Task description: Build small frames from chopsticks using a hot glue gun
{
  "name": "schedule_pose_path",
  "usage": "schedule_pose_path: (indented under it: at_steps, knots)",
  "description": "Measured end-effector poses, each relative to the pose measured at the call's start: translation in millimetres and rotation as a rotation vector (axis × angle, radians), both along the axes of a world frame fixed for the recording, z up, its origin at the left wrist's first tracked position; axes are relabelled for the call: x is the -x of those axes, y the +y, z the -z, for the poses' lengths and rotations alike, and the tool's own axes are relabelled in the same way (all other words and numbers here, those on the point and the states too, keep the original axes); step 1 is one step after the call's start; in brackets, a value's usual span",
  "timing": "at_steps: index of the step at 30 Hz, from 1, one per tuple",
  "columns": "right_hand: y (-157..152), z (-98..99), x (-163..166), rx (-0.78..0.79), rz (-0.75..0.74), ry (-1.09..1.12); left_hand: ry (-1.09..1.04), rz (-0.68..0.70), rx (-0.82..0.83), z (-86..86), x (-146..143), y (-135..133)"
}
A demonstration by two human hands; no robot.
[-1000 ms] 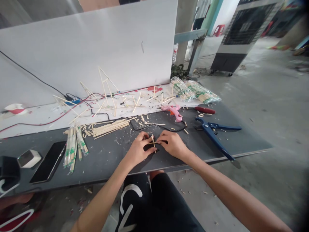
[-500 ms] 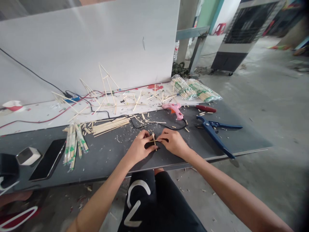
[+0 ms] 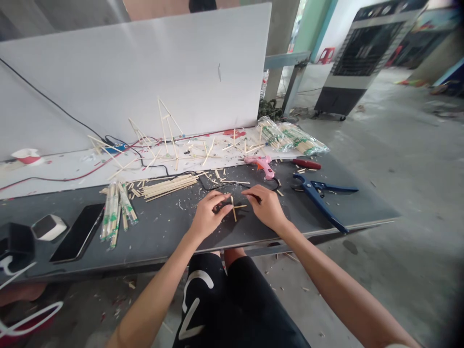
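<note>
A small cross of two short wooden sticks (image 3: 234,208) lies on the dark grey tabletop (image 3: 163,232) between my hands. My left hand (image 3: 207,216) has its fingers curled and pinched at the cross's left end. My right hand (image 3: 266,208) hovers just right of the cross with its fingers stretched out toward the left. The right tip of the crosswise stick shows free beside that hand's thumb.
A pink glue gun (image 3: 263,165) and its black cord lie just beyond my hands. Blue cutters (image 3: 319,198), a red-handled tool (image 3: 307,164), loose sticks (image 3: 168,186), wrapped chopsticks (image 3: 116,212), a phone (image 3: 78,232) and bagged chopsticks (image 3: 293,137) surround them. Stick frames (image 3: 166,125) stand before a white board (image 3: 145,72).
My right hand has let go of the stick cross and opened. Both hands and the cross have shifted slightly farther from me; the camera has tilted a little.
</note>
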State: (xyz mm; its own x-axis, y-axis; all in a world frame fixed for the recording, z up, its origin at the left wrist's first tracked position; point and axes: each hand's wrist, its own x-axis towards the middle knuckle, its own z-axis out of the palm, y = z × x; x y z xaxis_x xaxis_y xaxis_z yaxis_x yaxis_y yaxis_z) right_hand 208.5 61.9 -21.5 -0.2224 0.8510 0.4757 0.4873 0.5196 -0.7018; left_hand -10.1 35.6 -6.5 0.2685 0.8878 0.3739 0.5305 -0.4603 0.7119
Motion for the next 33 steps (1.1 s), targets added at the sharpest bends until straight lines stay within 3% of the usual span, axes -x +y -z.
schedule_pose_path:
  at_steps: [9,17,20,23,27,30,33]
  knots:
    - [-0.1,2.2,-2.1,-0.012,0.028,0.025,-0.139,0.001,-0.097,-1.7,-19.6,6.4]
    - [-1.3,-2.8,-1.3,0.042,0.032,0.049,-0.266,-0.099,-0.069,-31.5,-8.8,-7.1]
    - [-4.7,-8.2,0.0,0.139,0.007,0.161,-0.37,-0.144,0.0,-38.0,-1.5,-15.0]
    - [-11.7,-12.6,6.0,0.363,-0.088,0.373,-0.503,-0.182,0.062,-40.7,5.6,-22.8]
    - [-26.1,-20.8,24.4,0.611,-0.34,0.609,-0.632,-0.227,0.088,-44.2,12.7,-32.3]
    - [-36.9,-31.9,40.9,0.711,-0.471,0.684,-0.668,-0.253,0.056,-48.1,15.3,-39.3]
    - [-44.2,-42.1,53.8,0.709,-0.502,0.686,-0.648,-0.275,0.012,-52.1,16.1,-45.6]
